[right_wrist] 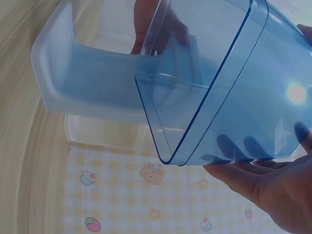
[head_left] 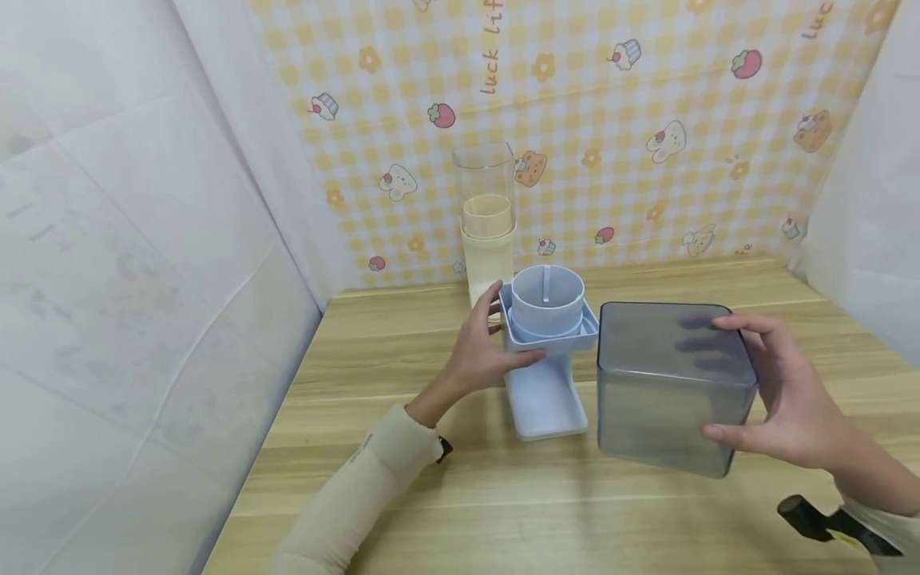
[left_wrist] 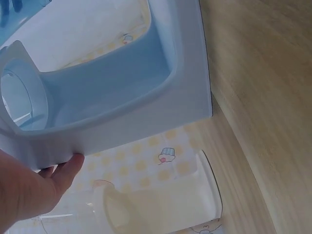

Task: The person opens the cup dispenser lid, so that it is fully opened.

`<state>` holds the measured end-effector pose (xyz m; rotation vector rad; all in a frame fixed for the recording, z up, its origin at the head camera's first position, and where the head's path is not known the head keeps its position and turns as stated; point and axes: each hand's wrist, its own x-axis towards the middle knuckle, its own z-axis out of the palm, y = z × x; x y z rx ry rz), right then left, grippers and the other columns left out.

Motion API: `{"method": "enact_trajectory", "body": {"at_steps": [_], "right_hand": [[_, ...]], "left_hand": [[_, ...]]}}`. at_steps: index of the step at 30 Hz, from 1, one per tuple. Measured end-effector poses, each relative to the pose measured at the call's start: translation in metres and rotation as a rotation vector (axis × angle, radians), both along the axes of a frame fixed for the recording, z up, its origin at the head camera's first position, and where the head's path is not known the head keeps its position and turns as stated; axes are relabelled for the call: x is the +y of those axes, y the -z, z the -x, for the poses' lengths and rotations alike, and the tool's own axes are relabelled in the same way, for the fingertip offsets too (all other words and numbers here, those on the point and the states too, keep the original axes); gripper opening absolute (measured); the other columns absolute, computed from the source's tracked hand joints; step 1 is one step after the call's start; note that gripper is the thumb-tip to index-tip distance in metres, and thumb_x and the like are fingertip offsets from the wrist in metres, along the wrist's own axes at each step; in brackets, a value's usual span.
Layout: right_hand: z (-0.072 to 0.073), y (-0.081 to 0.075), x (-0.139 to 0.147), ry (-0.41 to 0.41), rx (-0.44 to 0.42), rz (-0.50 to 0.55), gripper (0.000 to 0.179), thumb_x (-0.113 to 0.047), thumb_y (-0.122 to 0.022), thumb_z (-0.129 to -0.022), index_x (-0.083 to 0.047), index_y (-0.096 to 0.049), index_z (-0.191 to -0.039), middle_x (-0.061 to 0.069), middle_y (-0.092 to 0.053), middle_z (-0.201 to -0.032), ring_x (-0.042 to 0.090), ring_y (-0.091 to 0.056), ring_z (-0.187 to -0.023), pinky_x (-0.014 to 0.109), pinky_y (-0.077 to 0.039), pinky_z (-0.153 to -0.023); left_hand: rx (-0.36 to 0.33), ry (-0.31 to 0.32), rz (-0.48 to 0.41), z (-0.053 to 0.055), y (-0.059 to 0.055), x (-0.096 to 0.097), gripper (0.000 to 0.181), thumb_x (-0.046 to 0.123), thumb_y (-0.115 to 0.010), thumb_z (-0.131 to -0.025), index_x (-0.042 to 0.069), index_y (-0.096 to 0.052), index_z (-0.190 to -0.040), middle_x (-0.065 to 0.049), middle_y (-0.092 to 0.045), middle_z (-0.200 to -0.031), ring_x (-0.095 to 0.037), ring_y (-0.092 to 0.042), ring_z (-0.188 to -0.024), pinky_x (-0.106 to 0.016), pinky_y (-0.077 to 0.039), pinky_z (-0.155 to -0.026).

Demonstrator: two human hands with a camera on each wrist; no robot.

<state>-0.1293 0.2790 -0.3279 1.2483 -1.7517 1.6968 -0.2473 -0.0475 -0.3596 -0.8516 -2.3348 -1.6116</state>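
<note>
A pale blue dispenser base point(head_left: 546, 391) stands upright on the table, with a square top tray and a round collar point(head_left: 548, 299) on it. My left hand point(head_left: 483, 345) grips that tray from the left, thumb along the front edge and fingers on the far side. In the left wrist view the base's curved hollow point(left_wrist: 112, 92) shows. To its right, apart from it, my right hand point(head_left: 787, 391) holds a clear blue-grey square container point(head_left: 668, 415) above the table. In the right wrist view the container's open rim point(right_wrist: 214, 92) faces down toward the table.
Behind the base stands a cream dispenser point(head_left: 489, 255) with a clear upper container point(head_left: 483, 168), close to the checked cloth point(head_left: 596, 120) at the back. The wood-grain table point(head_left: 575, 511) extends in front. White sheets point(head_left: 129, 279) hang at both sides.
</note>
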Motion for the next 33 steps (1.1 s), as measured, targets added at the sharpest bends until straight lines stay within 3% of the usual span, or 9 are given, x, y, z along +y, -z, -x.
{"method": "enact_trajectory", "body": {"at_steps": [9, 14, 22, 33], "right_hand": [[-0.002, 0.003, 0.003, 0.014, -0.005, -0.006, 0.106, 0.023, -0.085, -0.045, 0.022, -0.031, -0.136, 0.019, -0.052, -0.130, 0.023, -0.053, -0.116, 0.022, -0.046, -0.091], [-0.001, 0.005, 0.005, 0.026, -0.001, -0.007, 0.105, 0.022, -0.086, -0.046, 0.022, -0.031, -0.135, 0.019, -0.052, -0.130, 0.023, -0.052, -0.116, 0.022, -0.045, -0.091], [0.000, 0.005, 0.005, 0.028, 0.011, -0.017, 0.105, 0.020, -0.087, -0.047, 0.022, -0.031, -0.135, 0.019, -0.053, -0.131, 0.023, -0.054, -0.116, 0.022, -0.046, -0.090], [0.004, 0.002, 0.000, 0.016, 0.037, -0.031, 0.105, 0.016, -0.090, -0.049, 0.021, -0.031, -0.135, 0.020, -0.055, -0.132, 0.025, -0.054, -0.120, 0.022, -0.047, -0.092]], "left_hand": [[-0.049, 0.018, -0.003, 0.016, 0.000, 0.010, 0.108, 0.025, -0.089, -0.072, 0.013, -0.023, -0.156, -0.003, -0.042, -0.147, -0.021, -0.045, -0.130, -0.041, -0.047, -0.102], [-0.033, 0.034, -0.029, 0.029, -0.005, 0.019, 0.108, 0.024, -0.090, -0.072, 0.014, -0.023, -0.156, -0.003, -0.041, -0.148, -0.022, -0.045, -0.130, -0.042, -0.046, -0.103], [-0.018, 0.037, 0.004, 0.053, -0.009, 0.038, 0.108, 0.029, -0.089, -0.073, 0.013, -0.022, -0.156, -0.002, -0.041, -0.147, -0.018, -0.043, -0.132, -0.045, -0.044, -0.105], [0.011, 0.031, 0.051, 0.085, -0.015, 0.059, 0.113, 0.033, -0.089, -0.072, 0.012, -0.018, -0.157, -0.001, -0.035, -0.153, -0.019, -0.041, -0.136, -0.038, -0.042, -0.107]]}}
